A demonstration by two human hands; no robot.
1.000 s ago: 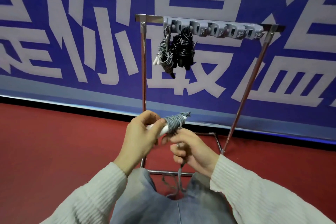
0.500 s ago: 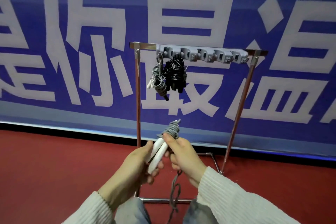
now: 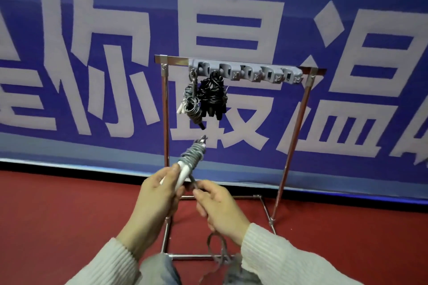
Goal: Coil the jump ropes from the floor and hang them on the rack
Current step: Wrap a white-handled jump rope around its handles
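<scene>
My left hand (image 3: 157, 194) grips the white handles of a grey jump rope (image 3: 193, 156), whose cord is wound in coils around the handles' upper part. My right hand (image 3: 220, 208) pinches the loose grey cord just below the coils; the rest of the cord (image 3: 217, 247) hangs in loops down to my lap. Ahead stands the metal rack (image 3: 165, 109) with a grey hook strip (image 3: 245, 73) on its top bar. A coiled grey rope (image 3: 191, 104) and a coiled black rope (image 3: 213, 97) hang from the strip's left hooks.
A blue banner (image 3: 92, 53) with large white characters covers the wall behind the rack. The floor (image 3: 58, 215) is red carpet. The rack's base frame (image 3: 266, 210) lies on the floor in front of my knees. Several hooks to the right hold nothing.
The view has tilted upward, so the rack sits lower in frame. My right hand has moved down from the coils and now holds the cord below the handles.
</scene>
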